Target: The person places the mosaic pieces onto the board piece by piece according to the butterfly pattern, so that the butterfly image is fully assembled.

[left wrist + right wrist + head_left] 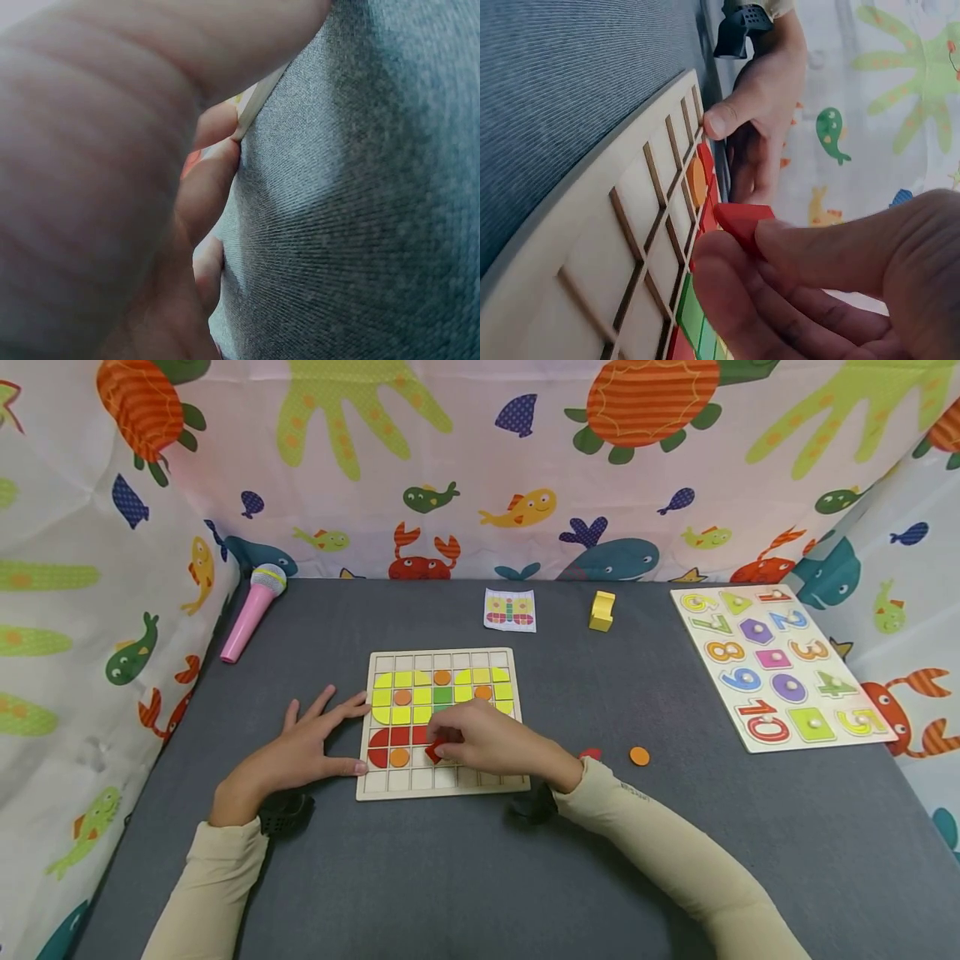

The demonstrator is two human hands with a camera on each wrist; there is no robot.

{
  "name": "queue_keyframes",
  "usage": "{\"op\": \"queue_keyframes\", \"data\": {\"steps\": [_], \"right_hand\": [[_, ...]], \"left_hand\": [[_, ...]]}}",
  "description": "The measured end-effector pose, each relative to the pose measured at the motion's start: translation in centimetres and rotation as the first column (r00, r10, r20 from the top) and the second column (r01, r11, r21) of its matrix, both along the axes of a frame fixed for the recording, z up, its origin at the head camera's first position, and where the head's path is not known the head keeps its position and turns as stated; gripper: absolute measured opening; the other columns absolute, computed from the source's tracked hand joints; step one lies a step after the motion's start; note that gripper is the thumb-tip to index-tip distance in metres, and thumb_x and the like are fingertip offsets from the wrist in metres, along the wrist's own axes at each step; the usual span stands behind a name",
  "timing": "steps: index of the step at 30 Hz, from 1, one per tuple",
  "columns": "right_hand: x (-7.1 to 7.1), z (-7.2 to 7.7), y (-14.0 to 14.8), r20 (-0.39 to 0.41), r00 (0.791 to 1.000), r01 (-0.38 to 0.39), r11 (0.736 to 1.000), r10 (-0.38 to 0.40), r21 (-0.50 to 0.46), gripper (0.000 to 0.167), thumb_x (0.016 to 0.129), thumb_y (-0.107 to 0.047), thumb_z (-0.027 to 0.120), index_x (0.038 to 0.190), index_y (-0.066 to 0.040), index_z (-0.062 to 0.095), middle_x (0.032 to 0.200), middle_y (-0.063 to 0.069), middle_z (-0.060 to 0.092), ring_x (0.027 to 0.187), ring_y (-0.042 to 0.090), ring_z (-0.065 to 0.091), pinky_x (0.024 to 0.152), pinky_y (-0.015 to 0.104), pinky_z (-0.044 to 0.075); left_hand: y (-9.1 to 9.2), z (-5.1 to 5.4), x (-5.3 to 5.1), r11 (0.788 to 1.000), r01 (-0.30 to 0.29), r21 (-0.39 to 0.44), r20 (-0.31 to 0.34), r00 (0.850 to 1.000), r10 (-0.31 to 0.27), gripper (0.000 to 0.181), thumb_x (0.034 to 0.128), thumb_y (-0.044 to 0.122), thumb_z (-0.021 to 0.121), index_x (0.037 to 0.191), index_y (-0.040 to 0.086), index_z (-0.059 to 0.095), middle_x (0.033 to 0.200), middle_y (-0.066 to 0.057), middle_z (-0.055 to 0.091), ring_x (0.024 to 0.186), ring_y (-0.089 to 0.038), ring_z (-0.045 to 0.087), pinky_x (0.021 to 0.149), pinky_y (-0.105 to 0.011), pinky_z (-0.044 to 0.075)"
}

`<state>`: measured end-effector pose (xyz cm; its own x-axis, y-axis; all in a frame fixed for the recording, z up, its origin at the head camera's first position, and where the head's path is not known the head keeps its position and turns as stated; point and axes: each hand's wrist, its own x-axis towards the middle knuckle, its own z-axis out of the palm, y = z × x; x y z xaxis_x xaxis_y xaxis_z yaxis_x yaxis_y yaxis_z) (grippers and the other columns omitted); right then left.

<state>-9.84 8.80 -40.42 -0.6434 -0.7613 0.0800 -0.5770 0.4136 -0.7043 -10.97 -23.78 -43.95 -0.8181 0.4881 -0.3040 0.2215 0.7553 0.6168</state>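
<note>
A wooden grid board with yellow, orange, green and red tiles lies mid-table. Over its lower middle, my right hand pinches a red tile between thumb and forefinger; in the right wrist view the tile is tilted, just above the grid. My left hand rests at the board's left edge, fingers spread, thumb and fingertips touching the rim. The left wrist view shows that hand's fingers along the board's edge. Right of the board lie an orange disc and a red piece partly hidden by the right wrist.
Behind the board are a small pattern card and a yellow block. A pink toy microphone lies at back left. A number-and-shape puzzle board lies at the right. Printed curtains enclose the table's back and sides.
</note>
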Motion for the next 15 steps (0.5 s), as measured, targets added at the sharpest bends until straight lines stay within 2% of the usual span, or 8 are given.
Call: {"op": "queue_keyframes", "data": {"steps": [4, 11, 15], "right_hand": [[-0.2, -0.2, -1.2, -0.005, 1.000, 0.006, 1.000, -0.006, 0.017, 0.008, 0.097, -0.005, 0.079, 0.105, -0.006, 0.077, 0.090, -0.002, 0.070, 0.078, 0.013, 0.059, 0.074, 0.027, 0.052], [-0.1, -0.5, -2.5, -0.033, 0.999, 0.024, 0.998, -0.022, 0.066, 0.007, 0.096, 0.000, 0.077, 0.099, -0.007, 0.076, 0.094, 0.001, 0.068, 0.085, 0.016, 0.059, 0.078, 0.027, 0.052], [0.0, -0.5, -2.8, -0.053, 0.998, 0.035, 0.997, -0.031, 0.072, 0.007, 0.096, 0.000, 0.077, 0.097, -0.007, 0.075, 0.091, 0.001, 0.070, 0.082, 0.016, 0.059, 0.077, 0.028, 0.051]], "left_hand": [[-0.1, -0.1, 0.1, 1.000, -0.001, 0.004, -0.001, 1.000, 0.001, 0.102, 0.0878, 0.057, 0.085, 0.169, 0.019, 0.035, 0.177, -0.015, 0.018, 0.161, -0.048, -0.008, 0.117, -0.073, -0.020], [0.0, -0.2, 0.0, 1.000, -0.003, 0.002, -0.008, 1.000, 0.003, 0.102, 0.0876, 0.057, 0.085, 0.169, 0.020, 0.035, 0.177, -0.014, 0.019, 0.162, -0.047, -0.007, 0.117, -0.072, -0.020], [-0.1, -0.2, 0.0, 1.000, -0.003, 0.002, -0.012, 1.000, 0.003, 0.102, 0.0876, 0.056, 0.085, 0.169, 0.020, 0.035, 0.177, -0.015, 0.020, 0.162, -0.047, -0.007, 0.118, -0.072, -0.019]]}}
